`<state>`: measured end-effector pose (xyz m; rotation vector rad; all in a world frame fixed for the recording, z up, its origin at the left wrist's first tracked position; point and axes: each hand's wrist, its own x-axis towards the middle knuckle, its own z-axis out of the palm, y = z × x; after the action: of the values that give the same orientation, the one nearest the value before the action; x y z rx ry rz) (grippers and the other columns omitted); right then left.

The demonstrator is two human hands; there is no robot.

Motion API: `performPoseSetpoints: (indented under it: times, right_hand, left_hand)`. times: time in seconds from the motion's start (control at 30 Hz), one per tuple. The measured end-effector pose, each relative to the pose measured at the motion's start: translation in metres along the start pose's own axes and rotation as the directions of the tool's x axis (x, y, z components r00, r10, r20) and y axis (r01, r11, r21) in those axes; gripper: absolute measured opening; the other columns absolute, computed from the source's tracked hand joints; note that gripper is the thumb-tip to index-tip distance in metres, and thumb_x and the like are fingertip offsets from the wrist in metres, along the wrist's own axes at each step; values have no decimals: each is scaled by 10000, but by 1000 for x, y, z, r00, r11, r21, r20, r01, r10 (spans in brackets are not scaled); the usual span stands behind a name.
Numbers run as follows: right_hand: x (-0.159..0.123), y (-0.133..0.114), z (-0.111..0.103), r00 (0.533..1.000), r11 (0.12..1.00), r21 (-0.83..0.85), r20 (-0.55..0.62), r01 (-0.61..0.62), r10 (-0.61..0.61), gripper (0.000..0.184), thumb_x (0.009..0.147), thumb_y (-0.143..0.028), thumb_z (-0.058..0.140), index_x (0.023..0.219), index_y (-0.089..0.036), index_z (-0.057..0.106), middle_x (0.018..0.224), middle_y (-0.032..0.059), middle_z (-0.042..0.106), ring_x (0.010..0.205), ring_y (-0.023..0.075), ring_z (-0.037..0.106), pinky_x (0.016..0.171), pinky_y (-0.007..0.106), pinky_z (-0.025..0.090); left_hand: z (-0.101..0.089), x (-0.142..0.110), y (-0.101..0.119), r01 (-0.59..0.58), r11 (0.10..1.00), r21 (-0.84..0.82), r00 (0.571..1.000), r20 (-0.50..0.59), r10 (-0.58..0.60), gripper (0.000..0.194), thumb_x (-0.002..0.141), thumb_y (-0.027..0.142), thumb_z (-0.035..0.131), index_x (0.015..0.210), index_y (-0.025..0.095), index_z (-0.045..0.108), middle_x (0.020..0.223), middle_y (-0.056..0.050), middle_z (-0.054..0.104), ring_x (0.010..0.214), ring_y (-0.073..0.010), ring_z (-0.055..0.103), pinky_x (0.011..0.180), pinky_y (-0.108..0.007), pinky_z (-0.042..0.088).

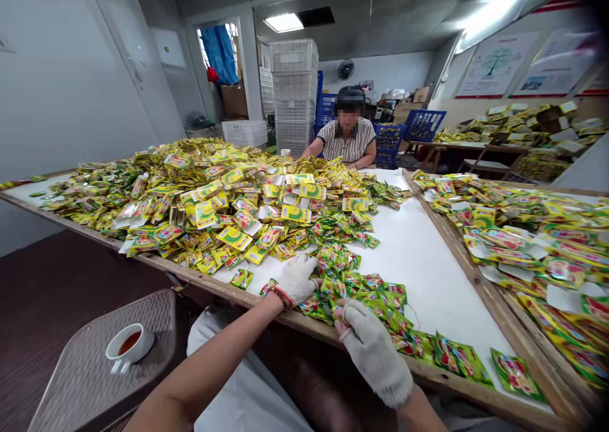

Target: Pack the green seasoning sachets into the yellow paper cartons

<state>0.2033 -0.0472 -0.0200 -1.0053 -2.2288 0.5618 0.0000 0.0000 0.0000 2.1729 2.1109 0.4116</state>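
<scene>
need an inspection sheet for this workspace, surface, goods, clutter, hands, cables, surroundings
Surface: white table with wooden edging; bare patch between the main pile and the right-hand divider.
Job's things: small green packets along the near edge; yellow cartons heaped beyond, some with flaps open.
Clutter: white cup of reddish-brown liquid on a brown stool, off the table.
Hands: both gloved; left hand on the packets, right hand at the near edge; grip unclear.
Cables: nothing seen.
Surroundings: another person across the table; stacked white crates and a fan behind.
</scene>
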Motion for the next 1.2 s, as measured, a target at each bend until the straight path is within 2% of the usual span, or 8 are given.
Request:
performPoseSetpoints:
  times: [0.23,0.4,0.6,0.77,0.87,1.03,1.13,1.2]
  right_hand:
    - [31,29,-1,997,947,-320,74,17,7,310,831,-285,586,1103,-165,673,1205,130,636,1164,274,549,1031,415,412]
    - [43,32,4,999,959,-279,-32,-45,37,312,831,-264,589,1117,-158,655,1187,120,641,1145,265,549,1023,414,417]
    - [46,47,9,997,991,-136,-82,-13,1,212,840,-223,579,1024,-167,666,1107,97,666,1073,228,575,996,384,442]
    - [45,48,9,997,992,-128,-80,-4,-6,178,842,-225,583,990,-175,669,1064,88,679,1040,223,588,986,377,449]
    - [45,41,6,996,976,-219,-86,-3,-16,274,833,-254,600,1087,-164,651,1156,112,649,1120,251,557,1005,397,431]
    - [34,52,-14,997,907,-414,27,72,-66,197,834,-267,597,994,-195,687,1138,97,666,1107,275,569,982,435,433]
    - [20,77,-25,993,877,-477,-60,63,-104,211,853,-256,557,996,-165,683,1157,122,657,1092,269,581,965,422,447]
    - [12,93,-27,982,865,-499,-126,61,-142,246,864,-281,532,1015,-147,673,1152,135,655,1075,270,590,952,420,457]
  left_hand:
    - [-19,30,-48,108,994,-20,993,-41,-109,315,915,327,399,1179,220,531,1151,-75,581,1043,-198,554,894,-295,427]
    - [-18,82,-76,205,978,46,978,-59,-202,894,616,480,734,1381,238,340,1403,-165,363,1267,-387,370,965,-449,385]
    - [-4,111,-67,194,981,24,980,-55,-193,493,790,287,569,1265,193,478,1223,-161,492,1112,-308,534,926,-405,430]
    - [-18,95,-41,22,998,-60,998,-59,-25,383,859,192,447,1238,193,498,1139,-102,577,1107,-225,538,969,-334,422]
    - [-18,62,-10,-155,982,-103,988,-26,153,368,849,322,525,1204,228,541,1113,-66,603,1058,-218,560,952,-330,442]
    - [-12,18,1,-481,859,-176,874,-30,484,607,793,583,555,1282,226,514,1247,-111,556,1169,-281,508,989,-405,427]
    - [-33,25,-48,-230,967,-105,963,-167,211,519,828,536,521,1269,262,525,1288,-80,533,1231,-252,463,1046,-372,381]
    - [-58,33,-96,106,992,-73,950,-288,-123,468,799,526,543,1184,262,578,1296,-75,516,1241,-270,446,1068,-380,350]
